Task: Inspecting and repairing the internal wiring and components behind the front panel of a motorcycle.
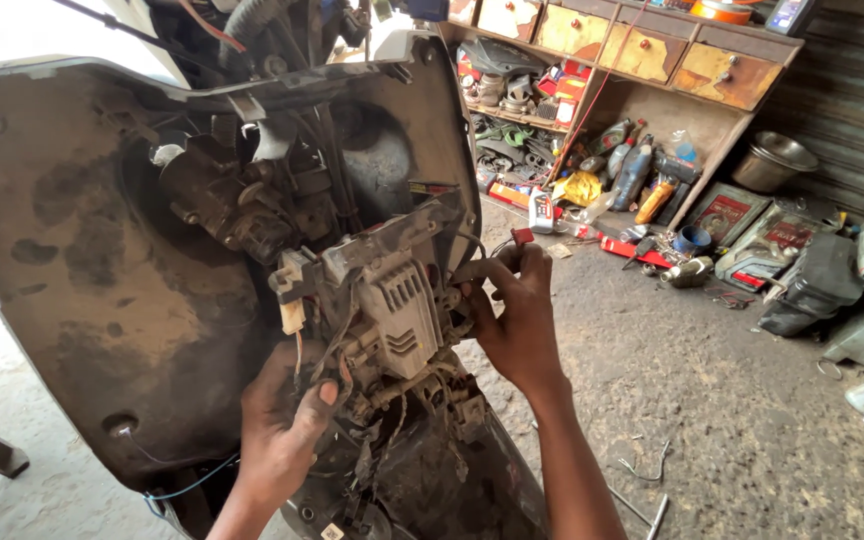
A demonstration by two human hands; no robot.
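A scooter's front body panel [92, 260] fills the left of the head view, its dusty inner side turned toward me. A grey finned electrical unit [400, 305] sits on a bracket in the middle, with wires and connectors around it. My left hand [287, 420] grips a bundle of dirty wires [337, 365] just below and left of that unit. My right hand [517, 315] reaches in from the right, its fingers pinching a small connector [472, 272] at the unit's right edge. A small red piece [522, 236] shows just above those fingers.
A wooden cabinet with drawers [652, 50] stands at the back, its shelves packed with parts, bottles and cans. Tins, a blue cup [693, 238], a black jerrycan [812, 285] and a steel bowl [774, 158] sit on the concrete floor. Loose metal tools [642, 505] lie near my right forearm.
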